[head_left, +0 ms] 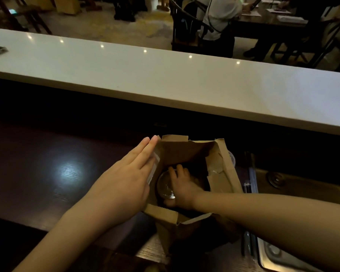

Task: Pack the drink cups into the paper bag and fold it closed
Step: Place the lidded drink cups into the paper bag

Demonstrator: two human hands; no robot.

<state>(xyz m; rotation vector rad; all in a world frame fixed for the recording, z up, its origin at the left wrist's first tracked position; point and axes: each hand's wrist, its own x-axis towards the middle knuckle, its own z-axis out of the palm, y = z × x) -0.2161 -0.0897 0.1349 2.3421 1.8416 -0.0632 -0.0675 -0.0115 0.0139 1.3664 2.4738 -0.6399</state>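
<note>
A brown paper bag (227,169) stands open on the dark wooden worktop, its mouth facing up. My left hand (126,179) lies flat against the outside of the bag's left wall, fingers together and straight. My right hand (182,188) reaches down inside the bag, its fingers curled over the clear domed lid of a drink cup (164,186) in the left half of the bag. The cup's body is hidden in the dark interior. The rim of another cup (232,157) peeks out behind the bag's right wall.
A long white counter (165,79) runs across behind the dark worktop (47,163). A steel sink (283,185) lies right of the bag. Beyond the counter, a seated person (218,14) and dark chairs and tables.
</note>
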